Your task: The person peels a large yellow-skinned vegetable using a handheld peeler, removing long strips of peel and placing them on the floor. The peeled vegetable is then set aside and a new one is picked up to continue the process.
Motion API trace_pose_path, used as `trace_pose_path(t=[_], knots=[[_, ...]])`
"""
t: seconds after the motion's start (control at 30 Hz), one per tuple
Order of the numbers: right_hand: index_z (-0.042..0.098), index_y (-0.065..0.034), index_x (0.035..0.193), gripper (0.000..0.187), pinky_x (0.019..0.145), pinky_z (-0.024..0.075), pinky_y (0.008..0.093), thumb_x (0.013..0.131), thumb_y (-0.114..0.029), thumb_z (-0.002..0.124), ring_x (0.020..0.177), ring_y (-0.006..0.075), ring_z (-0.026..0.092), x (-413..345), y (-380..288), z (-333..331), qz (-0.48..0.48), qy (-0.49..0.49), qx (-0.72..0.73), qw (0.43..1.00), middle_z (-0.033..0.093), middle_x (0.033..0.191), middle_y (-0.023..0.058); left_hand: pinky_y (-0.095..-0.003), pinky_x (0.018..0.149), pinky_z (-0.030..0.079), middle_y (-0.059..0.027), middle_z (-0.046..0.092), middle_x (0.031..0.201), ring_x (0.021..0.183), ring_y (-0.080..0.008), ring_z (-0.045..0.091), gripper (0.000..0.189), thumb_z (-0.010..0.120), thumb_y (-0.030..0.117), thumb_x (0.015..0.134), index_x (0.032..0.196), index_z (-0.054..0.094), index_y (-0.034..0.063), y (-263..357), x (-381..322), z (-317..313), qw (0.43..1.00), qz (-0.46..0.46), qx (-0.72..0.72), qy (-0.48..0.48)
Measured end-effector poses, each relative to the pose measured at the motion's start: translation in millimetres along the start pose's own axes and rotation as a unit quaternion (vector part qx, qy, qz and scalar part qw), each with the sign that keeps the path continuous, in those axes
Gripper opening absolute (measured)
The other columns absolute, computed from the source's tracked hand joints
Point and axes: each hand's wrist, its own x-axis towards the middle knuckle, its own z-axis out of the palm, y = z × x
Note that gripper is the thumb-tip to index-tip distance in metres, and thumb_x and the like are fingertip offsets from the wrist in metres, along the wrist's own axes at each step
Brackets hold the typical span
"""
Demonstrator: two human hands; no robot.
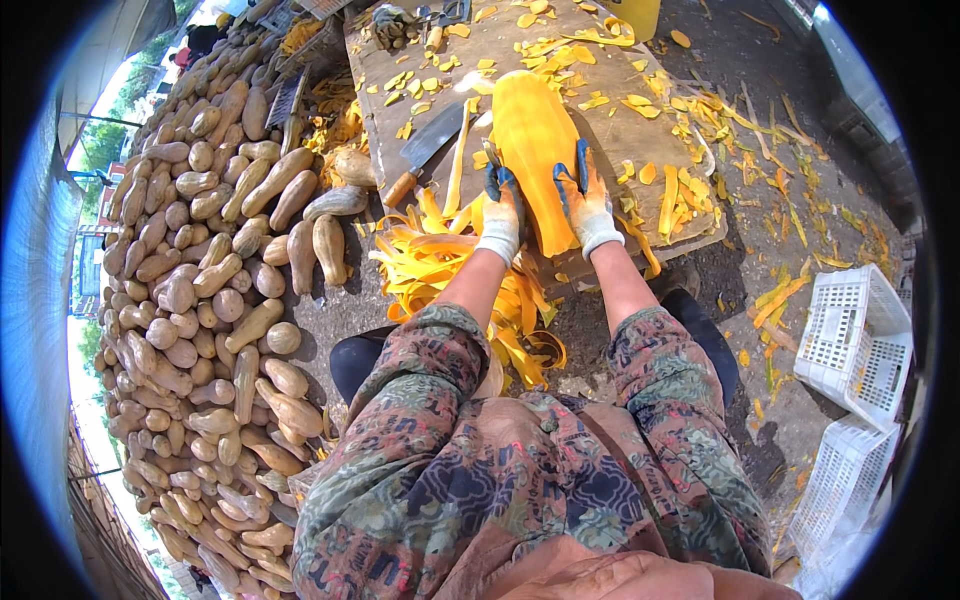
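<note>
A large peeled orange squash point(534, 150) lies lengthwise on a low wooden board point(420, 71). My left hand point(500, 206), in a white knit glove with orange and blue on it, is against its left side, with a small dark tool, perhaps a peeler or knife point(491, 154), at the fingers. My right hand point(587, 196), gloved alike, presses on the squash's right side near its lower end. Left of them a wide-bladed cleaver with a wooden handle point(431, 146) lies on the board. Long orange peel strips point(427, 251) are heaped below my left hand.
A huge pile of unpeeled tan squashes point(217, 262) covers the ground at the left. White plastic crates point(855, 337) stand at the right. Peel scraps point(679, 202) litter the board and ground. A pair of work gloves point(393, 26) lies at the board's far end, near a yellow container point(636, 16).
</note>
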Motion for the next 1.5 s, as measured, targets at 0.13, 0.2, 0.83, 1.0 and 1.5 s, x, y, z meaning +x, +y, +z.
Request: trace_pose_path(t=[0.13,0.2,0.83,1.0,1.5], knots=[[0.027,-0.0156,0.153,0.084,0.097,0.0489,0.0443,0.084,-0.028,0.075,0.123,0.0402,0.051,-14.8,-18.3,7.5,-0.052,0.016,-0.039,0.998,0.046,0.134,0.0276,-0.0296,0.093,0.046,-0.0084,0.06,0.123,0.109,-0.0197,0.057,0.045,0.051,0.019,0.1,0.142,0.043,0.0063,-4.8,-5.5,-6.5,0.984,0.14,0.111,-0.019],[0.026,-0.0139,0.153,0.087,0.096,0.0503,0.0401,0.082,-0.02,0.077,0.122,0.0348,0.052,-3.5,21.2,-8.3,-0.001,0.067,0.086,0.994,0.043,0.137,0.0242,-0.0285,0.092,0.046,-0.0095,0.061,0.118,0.107,-0.0197,0.057,0.045,0.055,0.014,0.098,0.141,0.044,0.0065,52.8,-45.5,50.8,0.972,0.089,0.203,-0.077],[0.026,-0.009,0.152,0.067,0.108,0.038,0.0347,0.095,-0.018,0.06,0.133,0.0296,0.043,-5.8,24.3,21.8,0.006,0.096,0.114,0.989,0.033,0.149,0.0201,-0.045,0.09,0.051,-0.0318,0.063,0.108,0.103,-0.0406,0.063,0.075,0.055,0.026,0.088,0.146,0.024,-0.0075,172.5,-90.8,61.5,0.683,0.124,0.709,-0.124],[0.03,-0.0082,0.151,0.06,0.106,0.0394,0.0331,0.097,-0.011,0.056,0.13,0.0273,0.045,-13.7,-2.4,10.3,0.049,0.087,0.224,0.969,0.036,0.148,0.017,-0.0501,0.084,0.051,-0.0364,0.057,0.106,0.092,-0.0475,0.063,0.068,0.058,0.015,0.084,0.146,0.032,0.0032,118.5,-213.2,-13.0,0.685,0.124,0.687,-0.207],[0.029,-0.013,0.152,0.072,0.106,0.041,0.0384,0.092,-0.031,0.064,0.128,0.0338,0.049,3.6,10.3,-12.2,-0.011,0.053,-0.015,0.998,0.044,0.144,0.0213,-0.0485,0.084,0.054,-0.0371,0.047,0.123,0.097,-0.0478,0.063,0.081,0.06,0.011,0.081,0.151,0.022,0.0025,123.8,-207.8,17.9,0.594,0.054,0.772,-0.219]])
